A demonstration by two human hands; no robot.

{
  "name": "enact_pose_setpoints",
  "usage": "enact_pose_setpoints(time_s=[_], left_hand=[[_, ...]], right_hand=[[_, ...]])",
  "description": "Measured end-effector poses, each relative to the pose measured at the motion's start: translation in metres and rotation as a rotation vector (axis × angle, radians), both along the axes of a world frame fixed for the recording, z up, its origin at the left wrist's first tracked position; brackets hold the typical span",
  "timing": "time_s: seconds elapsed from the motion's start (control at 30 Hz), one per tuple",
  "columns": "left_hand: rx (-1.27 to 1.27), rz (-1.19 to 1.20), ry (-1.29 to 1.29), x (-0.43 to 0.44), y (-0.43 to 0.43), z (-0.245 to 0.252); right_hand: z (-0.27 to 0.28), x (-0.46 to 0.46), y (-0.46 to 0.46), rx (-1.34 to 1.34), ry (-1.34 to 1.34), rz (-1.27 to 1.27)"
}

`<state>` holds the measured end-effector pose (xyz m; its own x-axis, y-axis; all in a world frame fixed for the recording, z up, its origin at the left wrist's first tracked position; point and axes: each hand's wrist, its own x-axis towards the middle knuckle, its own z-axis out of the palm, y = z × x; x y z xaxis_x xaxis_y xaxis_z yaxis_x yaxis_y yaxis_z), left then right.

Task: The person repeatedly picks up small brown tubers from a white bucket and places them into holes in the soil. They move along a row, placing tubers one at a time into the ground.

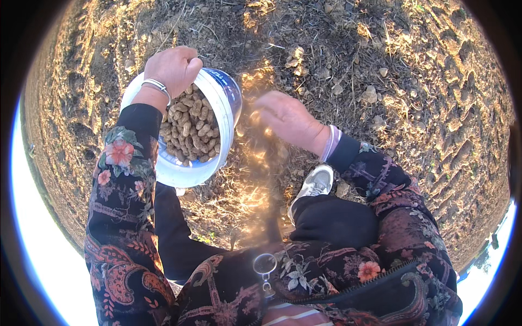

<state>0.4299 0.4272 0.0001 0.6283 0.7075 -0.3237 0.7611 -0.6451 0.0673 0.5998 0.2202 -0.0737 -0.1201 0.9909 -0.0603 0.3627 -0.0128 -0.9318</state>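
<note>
My left hand (pixel 173 74), with a pale bracelet at the wrist, is closed at the upper rim of a white plastic bucket (pixel 226 136). The bucket leans, its mouth facing me, and bears a dark blue printed patch on its outer wall. Unshelled peanuts (pixel 191 130) with soil on them lie inside, partly covered by my left wrist. To the right of the bucket, apart from it, my right hand (pixel 284 118) hovers low above the soil. Its fingers are curled and blurred by motion, so whether they hold anything is hidden.
Dry, cloddy soil (pixel 412 134) with straw and roots spreads all around. A larger clod (pixel 369 94) lies right of my right hand. My grey-and-white shoe (pixel 317 182) is planted below that hand. A metal ring (pixel 265 264) hangs at my jacket front.
</note>
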Motion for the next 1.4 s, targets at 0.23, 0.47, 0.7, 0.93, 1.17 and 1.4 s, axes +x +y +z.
enact_pose_setpoints(time_s=[0.23,0.47,0.7,0.93,1.17,1.4], left_hand=[[-0.019,0.025,0.106,0.001,-0.002,0.011],[0.039,0.013,0.068,-0.002,-0.007,0.003],[0.027,0.041,0.134,0.004,-0.009,0.014],[0.042,0.012,0.106,0.003,-0.005,0.0],[0.077,-0.009,-0.058,-0.005,-0.001,-0.013],[0.06,0.028,0.014,-0.004,-0.006,0.009]], right_hand=[[-0.061,0.061,0.021,-0.007,-0.793,-0.146],[-0.066,0.102,0.0,-0.289,-0.85,-0.06],[-0.076,0.069,0.044,-0.091,-0.943,0.122],[-0.072,0.128,-0.001,-0.535,0.346,-0.519],[-0.089,0.148,-0.048,-0.54,1.024,-0.807],[-0.076,0.085,0.019,-0.331,-0.823,-0.01]])
